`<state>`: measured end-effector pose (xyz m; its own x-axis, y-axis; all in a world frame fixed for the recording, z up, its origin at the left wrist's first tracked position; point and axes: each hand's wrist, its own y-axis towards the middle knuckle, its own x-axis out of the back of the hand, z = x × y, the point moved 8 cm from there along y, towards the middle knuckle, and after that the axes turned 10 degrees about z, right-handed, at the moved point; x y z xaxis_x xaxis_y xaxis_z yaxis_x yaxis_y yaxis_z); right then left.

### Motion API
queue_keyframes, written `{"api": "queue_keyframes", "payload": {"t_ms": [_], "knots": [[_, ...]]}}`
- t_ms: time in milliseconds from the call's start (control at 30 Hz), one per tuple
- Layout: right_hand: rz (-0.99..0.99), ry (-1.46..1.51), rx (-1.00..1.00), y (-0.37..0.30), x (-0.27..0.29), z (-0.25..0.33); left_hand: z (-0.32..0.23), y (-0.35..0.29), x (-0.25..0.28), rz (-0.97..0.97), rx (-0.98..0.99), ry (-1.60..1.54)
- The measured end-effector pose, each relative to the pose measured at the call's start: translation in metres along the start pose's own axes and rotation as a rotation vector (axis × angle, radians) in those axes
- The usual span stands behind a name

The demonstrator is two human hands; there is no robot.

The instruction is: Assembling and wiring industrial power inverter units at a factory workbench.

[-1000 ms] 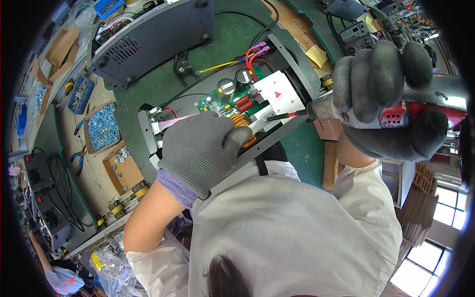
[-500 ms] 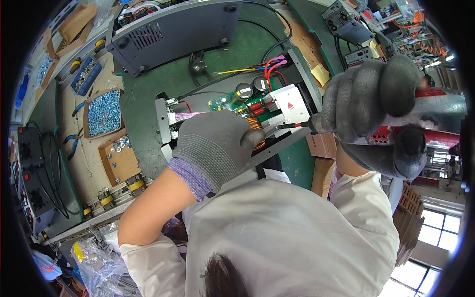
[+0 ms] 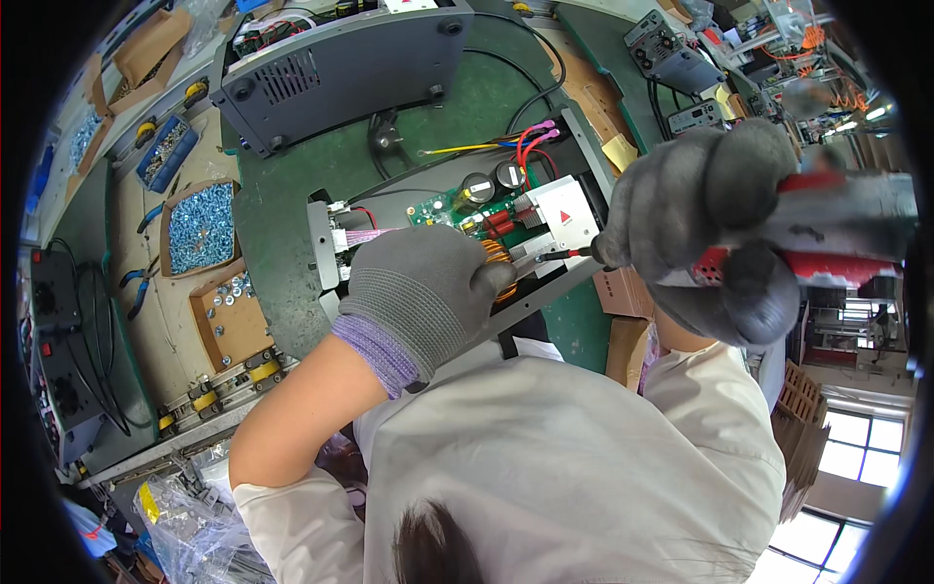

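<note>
My right hand (image 3: 705, 234), in a dark grey glove, grips a red and silver power screwdriver (image 3: 837, 234). Its thin bit (image 3: 564, 254) points left, its tip low beside a white metal plate (image 3: 564, 212). My left hand (image 3: 423, 297), gloved in grey with a purple cuff, lies over an open metal chassis (image 3: 579, 263). The left fingers are curled, with the thumb beside a copper-wound coil (image 3: 499, 268); whatever they pinch is hidden. Inside the chassis sit a green circuit board (image 3: 435, 208) and black round capacitors (image 3: 477, 188). Red wires (image 3: 526, 146) rise behind the plate.
A large grey equipment case (image 3: 341, 78) stands beyond the chassis on the green mat (image 3: 277, 224). To the left are a carton of small blue screws (image 3: 201, 229), a carton of washers (image 3: 229, 316), a blue bin (image 3: 163, 154) and blue-handled pliers (image 3: 141, 292).
My right hand and the screwdriver have shifted a little to the left, the bit tip staying by the white plate. My left hand keeps its place.
</note>
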<state>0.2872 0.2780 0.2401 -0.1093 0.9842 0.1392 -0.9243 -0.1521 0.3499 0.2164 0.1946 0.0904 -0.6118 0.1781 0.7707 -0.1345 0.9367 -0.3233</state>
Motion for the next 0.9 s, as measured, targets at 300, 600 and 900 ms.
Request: {"api": "queue_keyframes", "payload": {"t_ms": [300, 600, 900], "knots": [[-0.180, -0.006, 0.113, -0.022, 0.010, -0.013, 0.001, -0.002, 0.003, 0.066, 0.074, 0.006], [-0.125, 0.102, 0.156, -0.022, 0.014, -0.003, 0.008, -0.005, 0.021, -0.288, -0.054, -0.286], [-0.261, -0.050, -0.041, -0.011, 0.025, 0.006, 0.008, 0.025, 0.014, -0.094, 0.092, -1.420]]}}
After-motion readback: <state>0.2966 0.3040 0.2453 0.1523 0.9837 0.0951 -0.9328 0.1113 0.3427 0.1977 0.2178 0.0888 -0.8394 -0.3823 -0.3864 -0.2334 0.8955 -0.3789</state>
